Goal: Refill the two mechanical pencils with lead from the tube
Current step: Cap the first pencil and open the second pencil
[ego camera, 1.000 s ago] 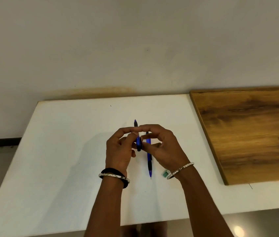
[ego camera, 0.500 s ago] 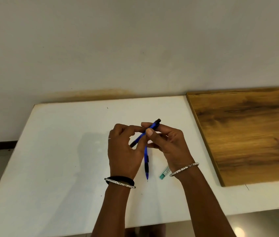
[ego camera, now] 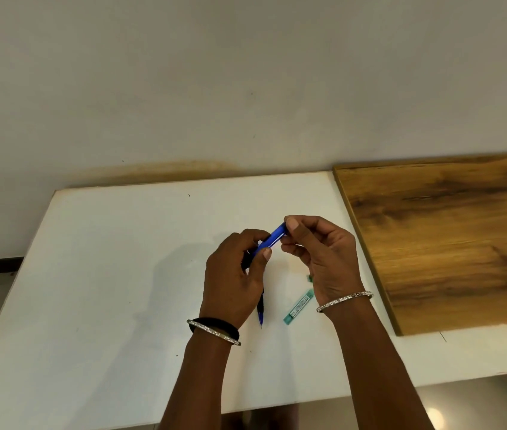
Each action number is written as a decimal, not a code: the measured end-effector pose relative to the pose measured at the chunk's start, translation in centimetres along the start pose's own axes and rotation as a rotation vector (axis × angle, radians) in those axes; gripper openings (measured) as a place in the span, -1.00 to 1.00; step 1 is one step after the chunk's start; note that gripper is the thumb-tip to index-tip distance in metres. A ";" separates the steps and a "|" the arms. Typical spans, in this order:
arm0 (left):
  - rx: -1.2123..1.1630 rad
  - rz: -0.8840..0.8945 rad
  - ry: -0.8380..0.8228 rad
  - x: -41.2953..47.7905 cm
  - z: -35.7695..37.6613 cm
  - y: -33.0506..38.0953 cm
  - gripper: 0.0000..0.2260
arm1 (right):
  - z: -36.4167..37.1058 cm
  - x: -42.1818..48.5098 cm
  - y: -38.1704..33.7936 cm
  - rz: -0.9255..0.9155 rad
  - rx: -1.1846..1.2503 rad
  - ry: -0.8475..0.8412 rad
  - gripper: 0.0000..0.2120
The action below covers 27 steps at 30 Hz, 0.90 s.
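Left hand [ego camera: 233,283]: closed around the lower barrel of the held pencil [ego camera: 272,238].
Right hand [ego camera: 323,256]: thumb and fingers pinch the pencil's upper end, at 2 o'clock from the left hand.
Held pencil: blue, tilted, raised above the white table [ego camera: 106,274].
Second pencil [ego camera: 260,311]: lies flat, tip toward 6 o'clock, partly under the left hand.
Lead tube [ego camera: 298,307]: green, on the table at 3 o'clock from the second pencil, beside the right wrist.
Wooden board [ego camera: 447,237]: at 3 o'clock, well apart.

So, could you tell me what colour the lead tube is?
Green, with a white label; head view.
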<state>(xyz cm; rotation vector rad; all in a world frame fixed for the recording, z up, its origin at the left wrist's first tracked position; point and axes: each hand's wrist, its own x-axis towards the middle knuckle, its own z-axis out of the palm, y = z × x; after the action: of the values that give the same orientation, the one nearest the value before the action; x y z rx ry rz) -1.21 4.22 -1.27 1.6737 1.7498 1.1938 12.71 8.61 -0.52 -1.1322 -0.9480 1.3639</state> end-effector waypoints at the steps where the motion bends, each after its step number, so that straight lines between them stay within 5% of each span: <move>1: -0.036 -0.003 -0.003 -0.1 0.0 0.1 -0.83 | -0.1 0.0 -0.1 -0.009 -0.010 -0.021 -0.92; 8: -0.052 -0.087 -0.047 0.1 0.4 -0.1 -0.69 | -0.2 -0.3 0.0 -0.014 -0.067 -0.070 -0.92; 13: -0.062 -0.155 -0.102 0.0 0.1 -0.7 -0.77 | -0.8 0.1 0.1 0.066 0.031 0.045 -0.91; 19: -0.017 -0.252 -0.088 0.0 -0.1 -1.4 -0.73 | -1.9 0.2 1.8 -0.154 -0.863 0.174 -0.93; 27: -0.022 -0.287 -0.089 0.1 0.1 -1.6 -0.72 | -1.0 0.0 2.6 -0.121 -1.206 0.042 -0.84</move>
<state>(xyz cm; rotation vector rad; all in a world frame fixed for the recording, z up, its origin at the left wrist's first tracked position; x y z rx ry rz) -2.07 4.52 -2.61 1.3832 1.8390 0.9903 13.02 8.26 -3.27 -1.8976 -1.8566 0.5706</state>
